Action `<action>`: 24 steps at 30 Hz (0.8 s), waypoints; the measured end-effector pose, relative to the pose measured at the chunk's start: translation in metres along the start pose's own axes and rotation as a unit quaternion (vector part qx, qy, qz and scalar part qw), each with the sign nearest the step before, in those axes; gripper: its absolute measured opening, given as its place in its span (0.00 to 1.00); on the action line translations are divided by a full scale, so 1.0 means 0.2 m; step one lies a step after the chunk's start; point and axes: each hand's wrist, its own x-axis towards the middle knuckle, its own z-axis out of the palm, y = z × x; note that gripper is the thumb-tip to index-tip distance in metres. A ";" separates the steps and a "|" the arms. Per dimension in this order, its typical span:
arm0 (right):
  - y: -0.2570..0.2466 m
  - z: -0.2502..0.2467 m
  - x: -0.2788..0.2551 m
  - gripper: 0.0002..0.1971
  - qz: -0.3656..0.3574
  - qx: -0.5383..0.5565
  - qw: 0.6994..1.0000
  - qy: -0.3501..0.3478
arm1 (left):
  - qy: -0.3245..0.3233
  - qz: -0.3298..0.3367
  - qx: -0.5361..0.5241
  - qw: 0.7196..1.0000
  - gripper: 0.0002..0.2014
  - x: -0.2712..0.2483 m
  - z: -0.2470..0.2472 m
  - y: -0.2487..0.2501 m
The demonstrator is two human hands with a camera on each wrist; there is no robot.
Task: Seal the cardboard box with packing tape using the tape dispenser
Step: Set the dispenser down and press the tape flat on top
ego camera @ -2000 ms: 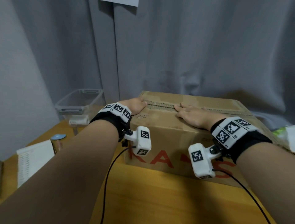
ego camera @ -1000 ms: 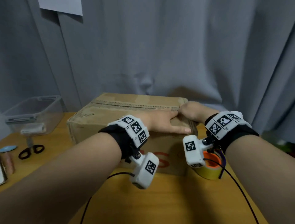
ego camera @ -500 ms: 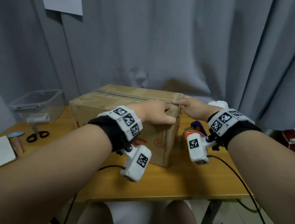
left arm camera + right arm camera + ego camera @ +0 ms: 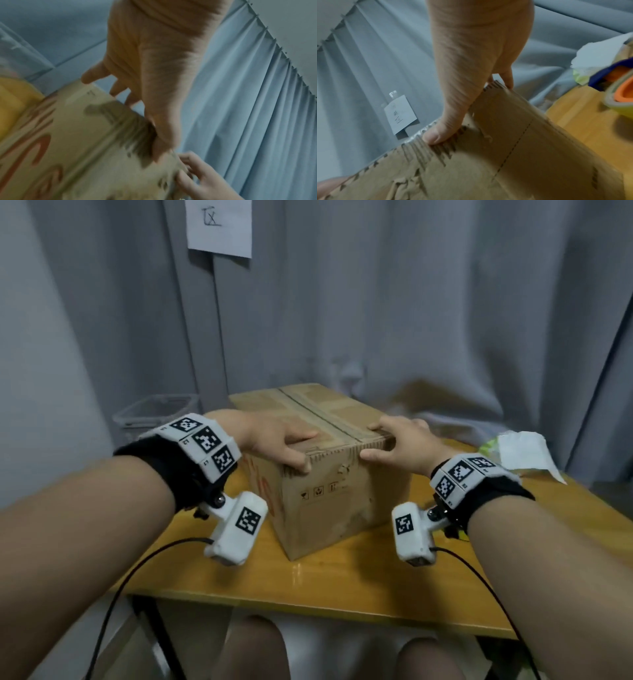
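Both hands, left hand (image 4: 274, 440) and right hand (image 4: 399, 445), grasping stiff, light-looking cardboard box (image 4: 329, 491) at near top edge, centre frame; edge-holding safest.

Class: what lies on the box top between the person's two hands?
In the head view, the taped centre seam lies between the left hand and right hand.

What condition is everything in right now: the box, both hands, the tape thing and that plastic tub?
Cardboard box: flaps closed, standing on the table, no fresh tape evident.
Left hand: grips the box's near top edge.
Right hand: grips the same edge, thumb on the end face.
Tape dispenser: lies untouched on the table.
Clear plastic bin: open, no lid.
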 end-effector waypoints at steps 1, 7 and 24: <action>0.00 0.01 0.00 0.32 0.011 0.008 1.000 0.019 | 0.019 -0.001 0.003 1.000 0.38 0.02 0.02 0.02; 0.03 0.05 -0.05 0.32 0.054 0.038 0.996 0.068 | 0.120 0.002 0.021 0.993 0.40 0.11 0.13 0.11; 0.53 0.16 -0.17 0.35 0.429 0.029 0.898 0.088 | 0.225 -0.012 -0.013 0.974 0.44 0.45 0.17 0.17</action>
